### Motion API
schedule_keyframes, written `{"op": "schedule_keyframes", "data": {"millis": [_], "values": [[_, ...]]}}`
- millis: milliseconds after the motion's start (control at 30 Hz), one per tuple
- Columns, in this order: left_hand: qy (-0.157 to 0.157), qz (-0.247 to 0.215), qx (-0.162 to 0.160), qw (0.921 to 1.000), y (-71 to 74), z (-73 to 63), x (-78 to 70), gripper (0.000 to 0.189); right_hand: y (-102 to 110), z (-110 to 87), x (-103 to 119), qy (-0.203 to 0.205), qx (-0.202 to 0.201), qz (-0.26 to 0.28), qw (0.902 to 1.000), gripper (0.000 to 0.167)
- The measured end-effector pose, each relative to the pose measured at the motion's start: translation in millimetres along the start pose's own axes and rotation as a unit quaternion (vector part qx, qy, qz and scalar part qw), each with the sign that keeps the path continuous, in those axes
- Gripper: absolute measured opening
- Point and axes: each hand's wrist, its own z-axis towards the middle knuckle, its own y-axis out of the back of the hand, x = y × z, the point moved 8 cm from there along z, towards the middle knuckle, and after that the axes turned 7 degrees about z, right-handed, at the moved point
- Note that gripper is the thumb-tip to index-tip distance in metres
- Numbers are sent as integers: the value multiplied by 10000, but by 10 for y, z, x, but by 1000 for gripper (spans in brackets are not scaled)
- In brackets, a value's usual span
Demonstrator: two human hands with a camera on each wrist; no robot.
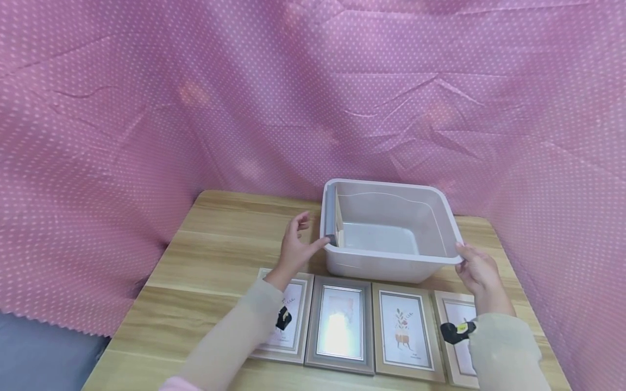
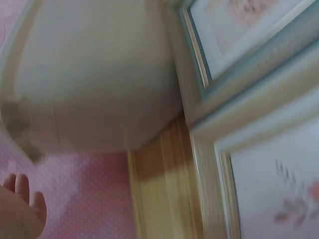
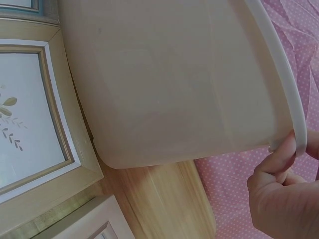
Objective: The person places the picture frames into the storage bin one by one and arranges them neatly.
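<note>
A pale plastic tub (image 1: 381, 260) stands behind a row of picture frames. My right hand (image 1: 481, 274) pinches the tub's front right corner, thumb over the rim and fingers beneath, as the right wrist view also shows at the rim (image 3: 294, 104). At the opposite front corner, my left hand (image 1: 295, 250) has its thumb against the rim and its other fingers spread loosely outside; its fingers (image 2: 22, 189) stand apart from the tub in the left wrist view. Inside, a grey-edged picture frame (image 1: 331, 214) stands upright along the left wall, with a lighter, wood-toned edge (image 1: 339, 217) beside it.
Several frames lie face up side by side in front of the tub, among them a grey one (image 1: 369, 326) and a gold one (image 1: 437, 347). My forearms pass over the outer frames. The wooden table (image 1: 195, 271) is enclosed by pink dotted cloth (image 1: 269, 108).
</note>
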Motion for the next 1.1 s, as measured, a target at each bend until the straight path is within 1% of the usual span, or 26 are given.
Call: {"op": "schedule_keyframes", "data": {"millis": [200, 367, 600, 833, 967, 1100], "values": [[215, 116, 510, 9984, 165, 30, 177, 84, 1, -17, -2, -30, 2, 24, 10000, 15], [377, 312, 972, 9941, 270, 11, 334, 83, 11, -17, -7, -60, -34, 24, 10000, 16], [845, 568, 1473, 9838, 449, -98, 646, 83, 7, -15, -8, -58, -45, -8, 10000, 19], [1137, 825, 1940, 9709, 612, -229, 988, 82, 6, 3, -10, -15, 13, -22, 10000, 18], [1233, 994, 2136, 9640, 688, -294, 1167, 83, 0, 12, -12, 43, 20, -64, 10000, 18], [1292, 1121, 2206, 9603, 751, -330, 1316, 84, 6, 10, -4, 56, -8, -120, 9999, 17]]}}
